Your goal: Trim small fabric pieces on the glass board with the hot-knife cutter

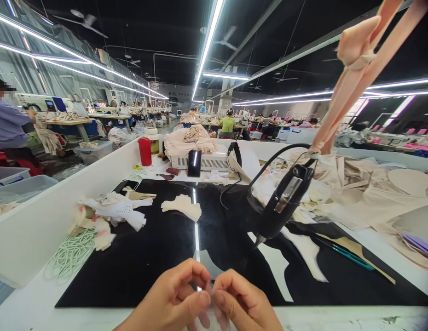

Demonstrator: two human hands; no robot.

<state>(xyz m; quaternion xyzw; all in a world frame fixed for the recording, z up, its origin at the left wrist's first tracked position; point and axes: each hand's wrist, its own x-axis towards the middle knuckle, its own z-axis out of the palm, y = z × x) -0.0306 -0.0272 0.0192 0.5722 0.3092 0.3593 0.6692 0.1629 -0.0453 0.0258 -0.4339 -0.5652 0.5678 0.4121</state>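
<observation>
Both hands sit low in frame, wrists cut off. Left hand point(172, 301) & right hand point(243, 303) meet tip to tip, fingers point(200, 299) curled tight, pinching a pale scrap point(209, 290) btwn them, over the near edge of the white bench point(27, 303). The scrap's mostly hidden by fingertips, so I can't tell shape or material. Beyond, above the black mat point(148, 266), a black hand tool point(283, 202) hangs from a pink strap point(352, 69), its top cut off.

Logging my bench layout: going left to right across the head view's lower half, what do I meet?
From the left: green cord coil → white perforated fabric → left hand → small pale piece, pinched by both hands → right hand → black hanging tool → teal stick.
</observation>
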